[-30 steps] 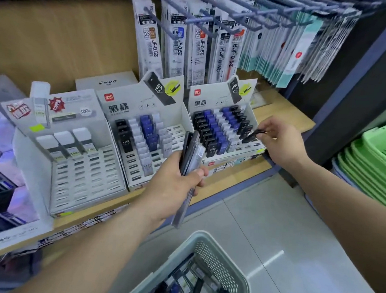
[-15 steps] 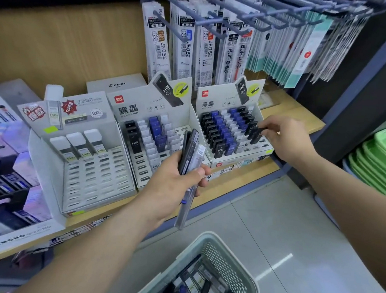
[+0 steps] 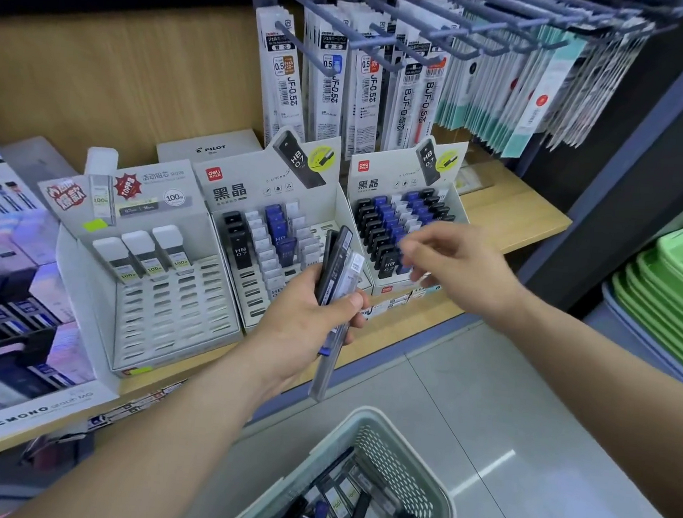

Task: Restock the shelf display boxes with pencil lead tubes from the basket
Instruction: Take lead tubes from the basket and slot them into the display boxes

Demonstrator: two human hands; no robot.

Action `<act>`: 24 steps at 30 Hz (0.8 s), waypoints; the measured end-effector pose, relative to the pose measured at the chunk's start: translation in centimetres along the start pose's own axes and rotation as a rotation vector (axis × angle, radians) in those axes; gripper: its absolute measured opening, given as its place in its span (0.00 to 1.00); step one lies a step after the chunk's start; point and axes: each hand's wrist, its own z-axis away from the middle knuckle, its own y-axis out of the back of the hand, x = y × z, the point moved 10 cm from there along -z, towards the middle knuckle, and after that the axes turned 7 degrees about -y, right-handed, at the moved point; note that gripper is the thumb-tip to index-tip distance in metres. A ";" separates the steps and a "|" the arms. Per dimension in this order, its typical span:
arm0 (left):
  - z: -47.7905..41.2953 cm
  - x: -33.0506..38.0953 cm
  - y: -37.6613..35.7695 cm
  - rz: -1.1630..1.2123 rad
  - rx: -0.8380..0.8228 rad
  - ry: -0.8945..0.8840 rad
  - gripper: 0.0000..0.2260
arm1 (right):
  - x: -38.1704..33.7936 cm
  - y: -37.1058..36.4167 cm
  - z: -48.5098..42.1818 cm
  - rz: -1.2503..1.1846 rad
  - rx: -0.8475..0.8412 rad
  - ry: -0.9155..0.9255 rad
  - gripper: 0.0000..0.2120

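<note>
My left hand (image 3: pixel 312 314) grips a bundle of pencil lead tubes (image 3: pixel 336 273), black, grey and clear, upright in front of the middle display box (image 3: pixel 273 195). My right hand (image 3: pixel 461 265) hovers blurred in front of the right display box (image 3: pixel 400 181), fingers loosely spread and holding nothing, a short way right of the bundle. The right box is nearly full of black, blue and white tubes. The middle box is partly filled. The left display box (image 3: pixel 82 273) holds three white-capped tubes. A grey basket (image 3: pixel 378 431) with more lead tubes stands on the floor below.
Refill packs (image 3: pixel 362 91) hang on hooks above the boxes. A wooden shelf (image 3: pixel 517 216) carries the boxes, with pen displays (image 3: pixel 8 271) at the far left. Stacked green baskets (image 3: pixel 676 288) sit at the right. Grey floor tiles (image 3: pixel 505 397) lie below.
My right hand let go of a black tube in the right box and drew back toward the bundle. My left hand kept its hold on the tubes.
</note>
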 end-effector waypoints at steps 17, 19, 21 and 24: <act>1.7 0.3 0.7 0.026 -0.024 0.014 0.07 | -1.6 -4.8 0.9 -0.392 -0.203 -0.122 0.09; 1.8 0.3 1.1 0.048 0.000 0.025 0.08 | -1.6 -4.6 0.7 -0.443 -0.180 -0.137 0.04; 1.9 0.2 1.5 0.064 0.017 0.034 0.08 | -1.7 -4.1 0.5 -0.508 -0.140 -0.148 0.02; 2.0 0.0 2.0 0.040 0.028 0.046 0.08 | -1.8 -3.6 0.4 -0.549 -0.128 -0.134 0.07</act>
